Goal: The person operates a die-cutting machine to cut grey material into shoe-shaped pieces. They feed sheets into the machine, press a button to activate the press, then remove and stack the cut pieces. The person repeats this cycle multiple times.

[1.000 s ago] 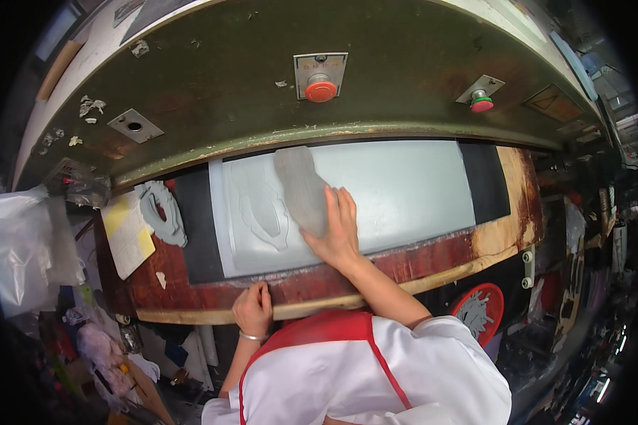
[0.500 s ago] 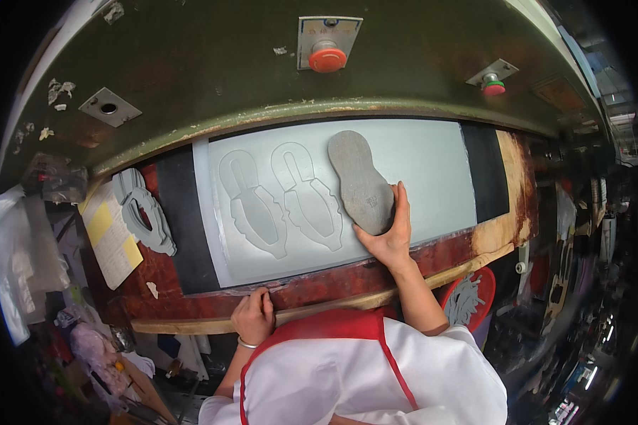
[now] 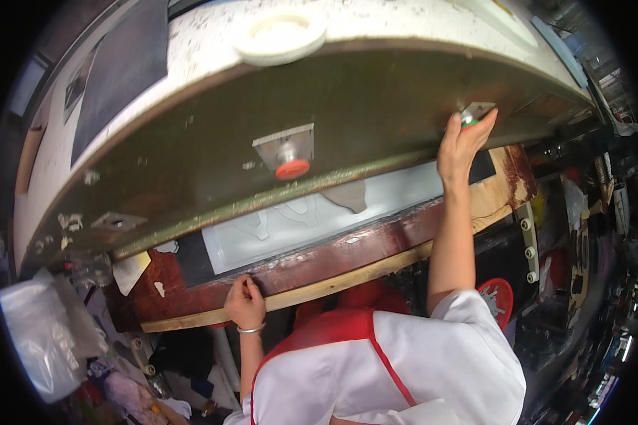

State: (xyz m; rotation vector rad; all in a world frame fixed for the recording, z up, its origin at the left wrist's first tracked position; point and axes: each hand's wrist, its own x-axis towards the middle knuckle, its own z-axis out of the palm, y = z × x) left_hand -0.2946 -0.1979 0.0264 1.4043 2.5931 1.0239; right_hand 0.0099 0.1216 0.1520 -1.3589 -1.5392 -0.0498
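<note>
My right hand [image 3: 465, 147] is raised to the green machine front, fingers stretched out around a push button with a green collar [image 3: 469, 120]. Nothing is held in that hand. My left hand [image 3: 245, 303] rests at the table's front edge, its fingers curled in and no object showing between them. Between the hands, a light grey sheet [image 3: 262, 249] lies partly hidden beneath the overhanging green machine front [image 3: 376, 106]. Sole-shaped outlines [image 3: 301, 211] show in the sheet. On it lies a darker grey sole-shaped piece [image 3: 349, 197], only its near end visible.
A red mushroom button [image 3: 292, 168] juts from the machine front. A white round lid [image 3: 280, 39] sits on top of the machine. Paper [image 3: 131, 273] lies at the table's left. A red basin [image 3: 497, 301] holding grey strips stands below right, and plastic bags [image 3: 49, 333] hang at left.
My right hand has let go of the grey sole-shaped piece and risen to the button at right. The view has shifted so the machine front covers much of the sheet. My left hand stays at the edge.
</note>
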